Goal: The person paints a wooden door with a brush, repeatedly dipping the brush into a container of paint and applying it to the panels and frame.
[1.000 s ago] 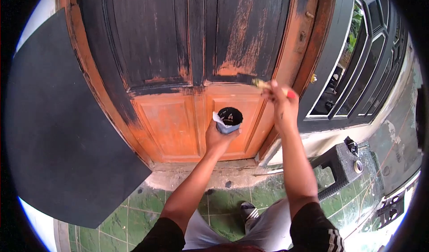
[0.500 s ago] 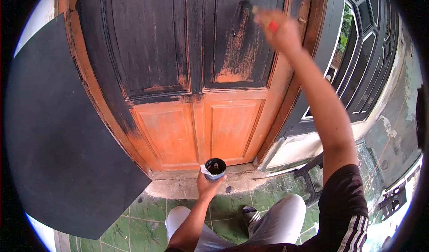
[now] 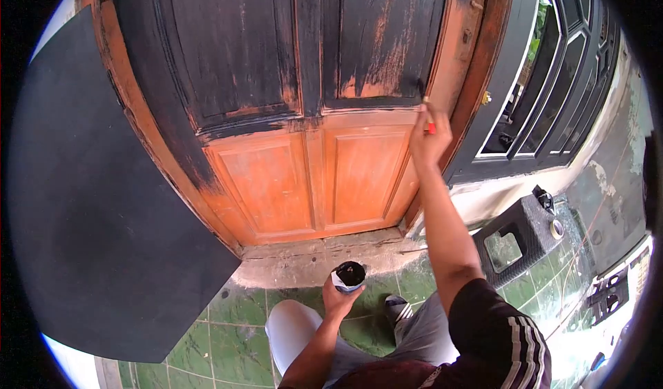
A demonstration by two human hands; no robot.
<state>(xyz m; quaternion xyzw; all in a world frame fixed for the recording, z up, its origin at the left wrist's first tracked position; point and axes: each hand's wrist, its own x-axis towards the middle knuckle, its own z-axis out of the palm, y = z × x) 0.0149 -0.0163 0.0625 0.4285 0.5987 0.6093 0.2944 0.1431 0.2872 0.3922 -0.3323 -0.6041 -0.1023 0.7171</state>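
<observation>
My right hand [image 3: 429,139] is closed round a paintbrush [image 3: 424,100] with a red mark on its handle. Its dark bristles touch the lower right corner of the upper right panel on a wooden door [image 3: 252,189]. Black paint covers most of the door's upper part, with orange streaks showing through; the lower panels are bare orange. Low in front of the doorstep, my left hand [image 3: 338,299] grips a cup of black paint [image 3: 350,276], its opening facing up and a white patch on its side.
A large dark sheet [image 3: 124,202] stands at the left. Right of the door are a dark window frame [image 3: 497,123] and a black plastic stool [image 3: 521,237] with a tape roll [image 3: 556,229] on it. Green tiles [image 3: 235,351] cover the floor below the doorstep [image 3: 290,268].
My right hand has brought the brush down and slightly right, from mid-panel to its lower right corner. More black covers the panel. The view has shifted, and the stool shows more fully.
</observation>
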